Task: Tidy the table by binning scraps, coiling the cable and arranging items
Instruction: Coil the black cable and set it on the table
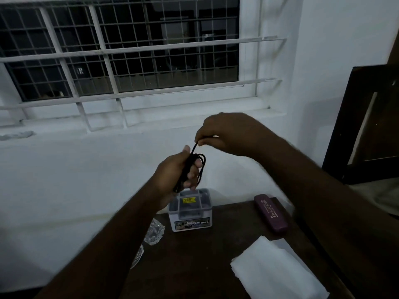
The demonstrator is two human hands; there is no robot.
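Note:
A thin black cable (199, 167) is wound in several loops that hang above the dark wooden table (200, 255). My left hand (172, 173) grips the bundle of loops, fingers wrapped round it. Just up and to the right, my right hand (226, 134) pinches the free end of the same cable between thumb and fingers. Both hands are held in the air in front of the white wall, over the back edge of the table.
A small white plastic box (191, 214) with a clear lid stands at the table's back edge. A maroon spectacle case (271, 213) lies to its right, white folded paper (278, 270) in front, and crumpled clear plastic (154, 233) on the left. A dark frame (367, 126) leans at right.

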